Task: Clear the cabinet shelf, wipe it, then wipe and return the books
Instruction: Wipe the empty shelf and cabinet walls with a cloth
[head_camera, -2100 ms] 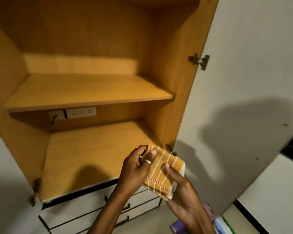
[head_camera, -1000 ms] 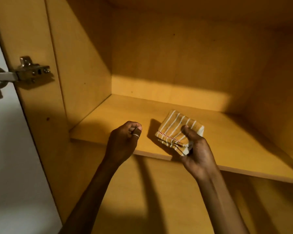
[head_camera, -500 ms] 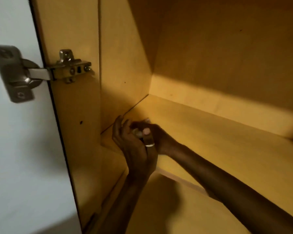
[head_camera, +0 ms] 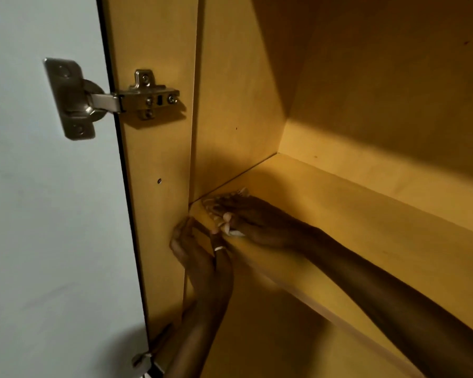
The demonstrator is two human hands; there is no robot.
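The yellow wooden cabinet shelf holds no books. My right hand lies flat on its front left corner, fingers stretched toward the side wall, pressing the striped yellow cloth down. The hand hides most of the cloth; only pale edges show under the fingers. My left hand is just below the shelf's front edge beside the side panel. It is loosely cupped with the ringed thumb up by the edge, and it holds nothing. No books are in view.
The white cabinet door stands open at the left on a metal hinge. The cabinet's side panel is right beside my left hand. A lower compartment lies in shadow under the shelf.
My right hand carried the cloth from the shelf's middle front to the left corner and laid it flat. My left hand let go of the cloth and dropped under the shelf edge. The view shifted left and closer.
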